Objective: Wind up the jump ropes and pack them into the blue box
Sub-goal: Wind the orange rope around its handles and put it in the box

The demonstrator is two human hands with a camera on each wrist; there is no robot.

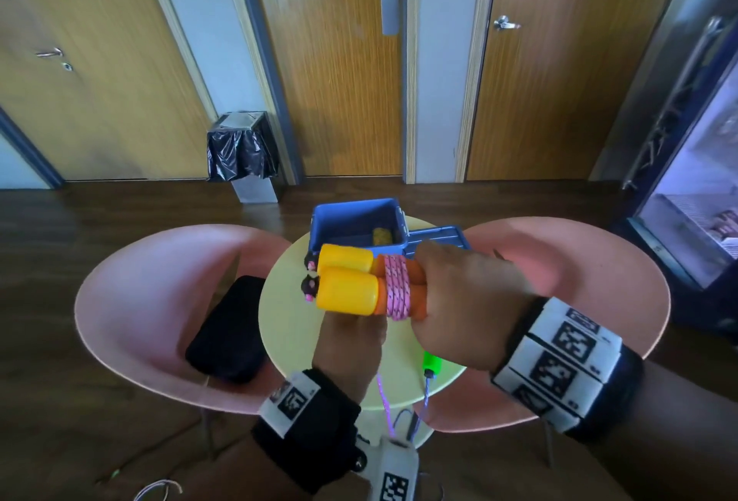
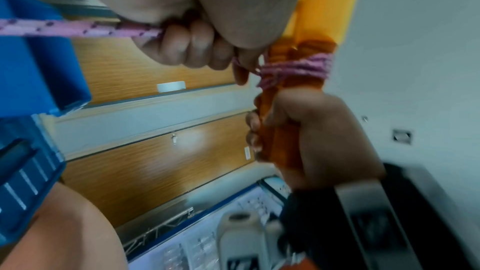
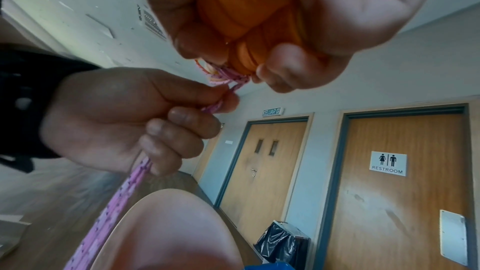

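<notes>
Two yellow and orange jump rope handles (image 1: 347, 285) lie side by side above the round table. Several turns of pink rope (image 1: 397, 287) bind their orange shafts. My right hand (image 1: 463, 301) grips the orange ends (image 3: 241, 28) in a fist. My left hand (image 1: 349, 340), just under the handles, holds the loose pink rope (image 2: 64, 28) in curled fingers (image 3: 182, 122) close to the coils (image 2: 298, 67). The rest of the rope hangs down off the table. The blue box (image 1: 355, 221) stands open behind the handles, with a yellow item (image 1: 381, 237) inside.
The box's blue lid (image 1: 439, 237) lies to its right on the pale yellow table (image 1: 287, 320). A green handle (image 1: 431, 362) of another rope lies at the table's near edge. Pink chairs (image 1: 139, 301) flank the table, the left one with a black object (image 1: 227, 328). A lined bin (image 1: 241, 145) stands by the doors.
</notes>
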